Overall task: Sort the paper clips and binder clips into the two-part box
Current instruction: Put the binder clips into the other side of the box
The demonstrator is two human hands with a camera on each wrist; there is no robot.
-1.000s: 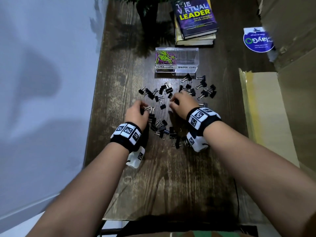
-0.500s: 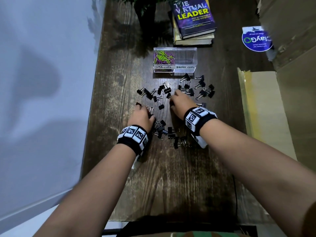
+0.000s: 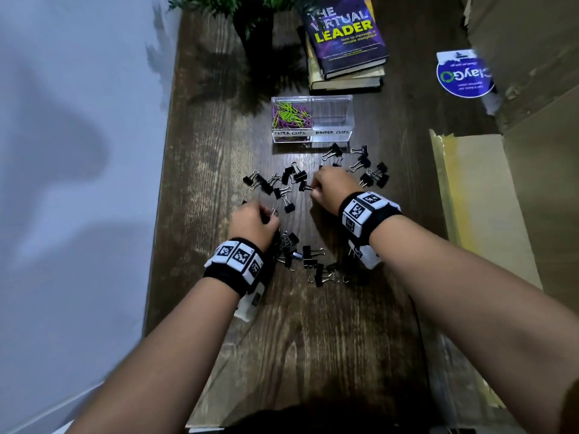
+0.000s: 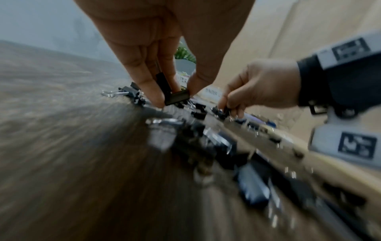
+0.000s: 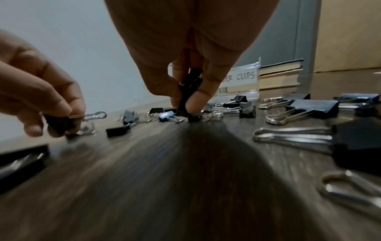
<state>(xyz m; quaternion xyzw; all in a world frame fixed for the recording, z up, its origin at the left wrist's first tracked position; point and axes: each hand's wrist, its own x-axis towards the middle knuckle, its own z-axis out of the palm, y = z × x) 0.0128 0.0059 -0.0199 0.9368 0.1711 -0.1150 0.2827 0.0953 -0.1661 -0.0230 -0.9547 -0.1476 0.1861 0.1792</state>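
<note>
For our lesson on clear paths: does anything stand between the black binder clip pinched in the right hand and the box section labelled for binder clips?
Nothing visible blocks it. The right hand pinches a black binder clip; the clear plastic two-part box is open-topped, with only loose clips lying low on the table between.

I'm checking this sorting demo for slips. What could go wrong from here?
Both the left hand and right hand pinch several binder clips at once; one could drop on the way to the box. The right wrist sits among loose clips and may scatter them.
</note>
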